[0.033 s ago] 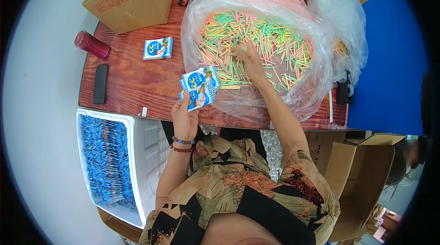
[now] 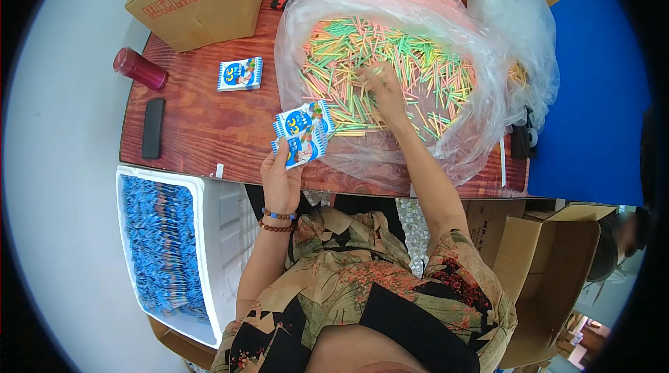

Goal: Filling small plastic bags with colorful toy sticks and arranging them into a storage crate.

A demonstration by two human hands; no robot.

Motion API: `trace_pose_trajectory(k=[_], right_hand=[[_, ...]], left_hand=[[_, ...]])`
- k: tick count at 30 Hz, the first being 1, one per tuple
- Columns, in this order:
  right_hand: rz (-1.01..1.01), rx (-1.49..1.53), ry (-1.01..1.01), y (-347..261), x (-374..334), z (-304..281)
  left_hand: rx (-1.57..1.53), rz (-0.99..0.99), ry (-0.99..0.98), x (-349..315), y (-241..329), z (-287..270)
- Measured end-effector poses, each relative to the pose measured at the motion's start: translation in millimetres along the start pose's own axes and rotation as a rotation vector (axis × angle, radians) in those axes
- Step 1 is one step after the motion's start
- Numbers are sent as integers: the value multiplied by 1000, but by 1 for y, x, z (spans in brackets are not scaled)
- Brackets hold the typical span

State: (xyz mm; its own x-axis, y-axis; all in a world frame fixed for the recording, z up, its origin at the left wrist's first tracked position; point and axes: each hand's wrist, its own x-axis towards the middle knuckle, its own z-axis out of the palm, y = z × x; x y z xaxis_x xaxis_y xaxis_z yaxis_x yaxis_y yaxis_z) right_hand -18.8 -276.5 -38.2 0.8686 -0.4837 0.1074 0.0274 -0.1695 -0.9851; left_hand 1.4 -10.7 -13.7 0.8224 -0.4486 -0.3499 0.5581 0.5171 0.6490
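My left hand (image 2: 280, 172) is closed on small blue-and-white candy packets (image 2: 304, 134), at least two overlapping, held above the table's near edge. To the right, my right hand (image 2: 385, 90) reaches into a clear plastic bag (image 2: 481, 122) spread wide. Thin pink, green and yellow candy sticks (image 2: 418, 56) fill this bag. The right fingers are bent inward over the sticks; what they pinch, if anything, is too small and blurred to make out. Another packet (image 2: 240, 74) lies flat on the table, left of the bag.
On the reddish wooden table (image 2: 195, 132) stand a cardboard box (image 2: 198, 7), a dark red cup (image 2: 141, 68) and a black phone-like object (image 2: 153, 127). A white foam box (image 2: 216, 247) of blue packets sits lower left. An open carton (image 2: 543, 282) stands lower right.
My right hand has shifted slightly to the right over the sticks. My left hand and its packets stay in place.
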Motion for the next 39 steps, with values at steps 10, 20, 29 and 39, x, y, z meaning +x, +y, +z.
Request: trace_pose_trajectory(k=[10, 20, 29, 39], right_hand=[[-50, 1213, 132, -60, -16, 23], [-42, 424, -81, -86, -32, 20], [-195, 408, 0, -88, -35, 28], [-18, 403, 128, -23, -13, -4]], left_hand=[[-29, 49, -49, 30, -5, 41], [127, 125, -6, 37, 5, 49], [148, 103, 40, 40, 0, 37], [108, 117, -22, 41, -3, 27]])
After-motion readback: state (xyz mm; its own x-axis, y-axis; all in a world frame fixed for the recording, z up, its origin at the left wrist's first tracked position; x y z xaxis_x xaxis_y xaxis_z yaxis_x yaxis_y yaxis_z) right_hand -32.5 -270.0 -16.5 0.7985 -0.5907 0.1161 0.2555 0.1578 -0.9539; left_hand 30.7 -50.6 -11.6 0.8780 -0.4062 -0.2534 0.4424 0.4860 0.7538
